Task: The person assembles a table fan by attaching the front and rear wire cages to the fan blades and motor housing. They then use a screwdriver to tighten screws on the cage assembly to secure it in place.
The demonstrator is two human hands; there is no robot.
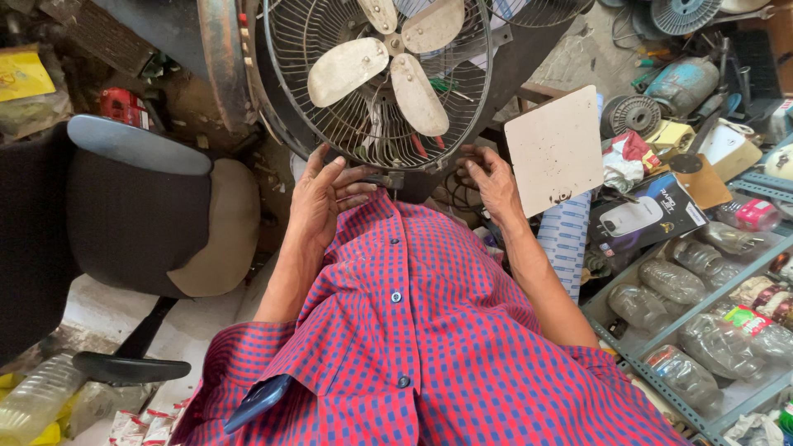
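Nearest, the left hand (324, 198) and right hand (491, 183) rest at the lower rim of a wire fan guard (330, 124), fingers loosely curled; whether either grasps it I cannot tell. Past them, dusty fan blades (388, 66) show, the guard's top cut off.

Cluttered workshop, swivel chair (140, 211), metal shelving (661, 326)

both hands (330, 198) on fan guard (376, 83), prob. gripping
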